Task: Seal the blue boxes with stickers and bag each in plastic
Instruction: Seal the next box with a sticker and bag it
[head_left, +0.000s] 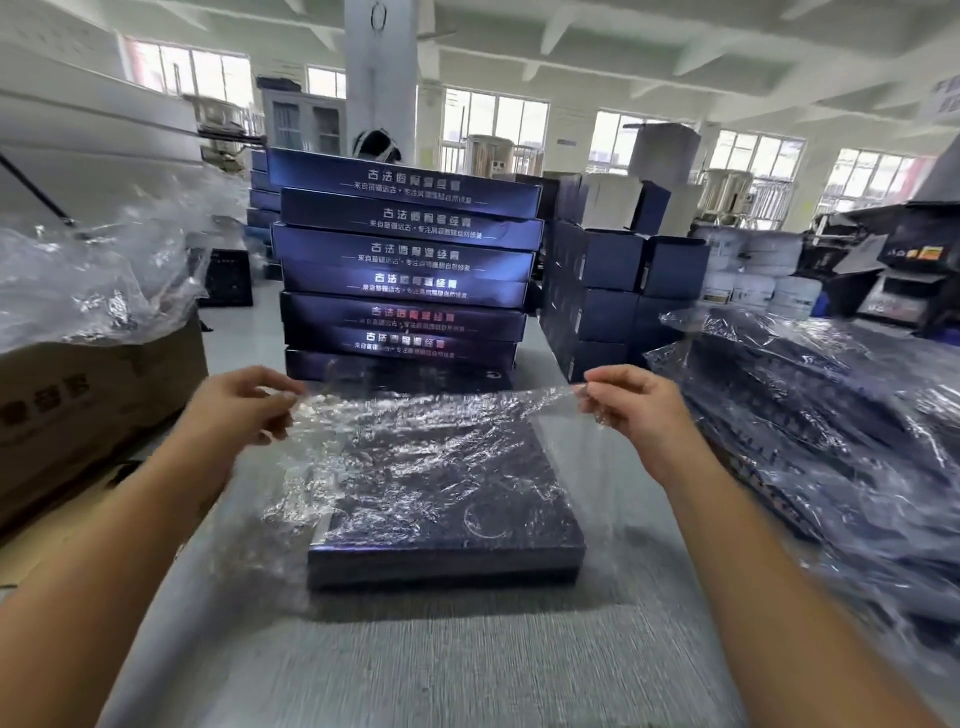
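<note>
Plastic bag (415, 457) pinched at both hands' grip, blue box (447, 540) below.

We find free grey tabletop (441, 670) nearest us; a stack of dark blue flat boxes (405, 254) blocks ahead, a brown cardboard carton (98, 400) left, plastic-bagged blue boxes (831, 431) right.

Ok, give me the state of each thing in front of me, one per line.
left hand: pinches the plastic bag's far edge.
right hand: pinches the same edge.
plastic bag: crumpled, stretched over the blue box.
blue box: closed, flat on the table.
stack of boxes: unbagged, behind it.
bagged boxes: heaped at right.
carton: open, holding loose plastic.
</note>
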